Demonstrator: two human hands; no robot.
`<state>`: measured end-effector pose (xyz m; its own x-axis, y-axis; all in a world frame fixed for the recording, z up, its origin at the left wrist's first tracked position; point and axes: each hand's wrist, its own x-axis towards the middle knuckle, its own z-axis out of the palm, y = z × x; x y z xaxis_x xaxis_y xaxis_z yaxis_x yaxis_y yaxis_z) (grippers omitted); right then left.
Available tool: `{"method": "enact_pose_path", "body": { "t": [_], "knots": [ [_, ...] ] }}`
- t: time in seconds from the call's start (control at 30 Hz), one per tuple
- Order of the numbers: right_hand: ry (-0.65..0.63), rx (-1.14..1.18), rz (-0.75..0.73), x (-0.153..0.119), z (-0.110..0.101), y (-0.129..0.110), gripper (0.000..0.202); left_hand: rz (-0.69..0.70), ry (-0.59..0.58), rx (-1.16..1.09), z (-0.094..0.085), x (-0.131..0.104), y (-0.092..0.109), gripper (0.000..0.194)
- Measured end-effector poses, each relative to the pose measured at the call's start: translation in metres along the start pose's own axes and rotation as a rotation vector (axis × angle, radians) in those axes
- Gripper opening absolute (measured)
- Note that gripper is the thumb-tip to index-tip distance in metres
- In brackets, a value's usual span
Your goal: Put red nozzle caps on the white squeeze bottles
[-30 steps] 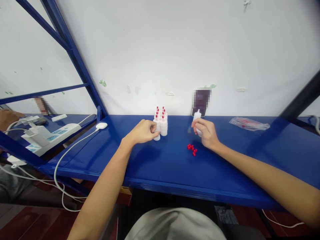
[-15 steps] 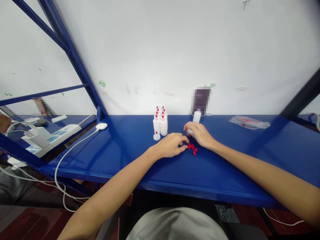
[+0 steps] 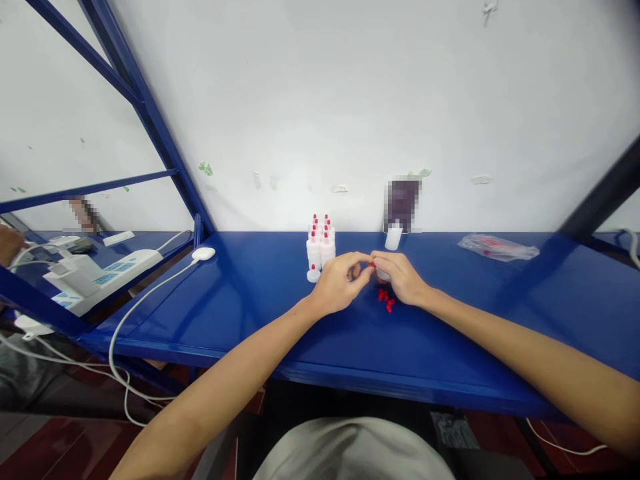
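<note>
Between the thumb and forefinger of my left hand (image 3: 338, 285) is a small red cap (image 3: 372, 265). My right hand (image 3: 409, 281) is closed around a white plastic piece (image 3: 383, 275), mostly hidden by the fingers; the red cap is right up against it. Below the hands, several loose red caps (image 3: 386, 300) lie in a small heap on the table. To the left stand white bottles (image 3: 321, 252) with red tips, grouped in rows. In front of them sits a low white nozzle lid (image 3: 313, 275) with a red tip.
Behind my right hand stands a white container (image 3: 393, 239) near the wall. A clear plastic bag (image 3: 499, 247) with red bits lies at right on the blue table (image 3: 240, 300). At left are a white adapter (image 3: 203, 254) with its cable and a power strip (image 3: 110, 277).
My left hand has picked up a red cap from the heap and raised it to my right hand. My right hand has come nearer with the white piece, away from the white container.
</note>
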<state>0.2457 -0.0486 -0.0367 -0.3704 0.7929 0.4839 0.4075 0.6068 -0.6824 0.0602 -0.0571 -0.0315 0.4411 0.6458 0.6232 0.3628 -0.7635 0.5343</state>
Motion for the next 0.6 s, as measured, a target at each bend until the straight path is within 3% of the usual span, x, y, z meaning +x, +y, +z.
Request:
{"method": "enact_pose_path", "body": {
  "t": [0.23, 0.6],
  "knots": [
    [-0.051, -0.032, -0.046, -0.002, -0.001, -0.012, 0.039, 0.045, -0.041, -0.04, 0.001, -0.002, 0.0, 0.017],
    [-0.062, -0.104, -0.065, -0.003, -0.001, -0.02, 0.024, -0.03, -0.15, -0.216, 0.007, -0.004, 0.001, 0.018]
  ]
}}
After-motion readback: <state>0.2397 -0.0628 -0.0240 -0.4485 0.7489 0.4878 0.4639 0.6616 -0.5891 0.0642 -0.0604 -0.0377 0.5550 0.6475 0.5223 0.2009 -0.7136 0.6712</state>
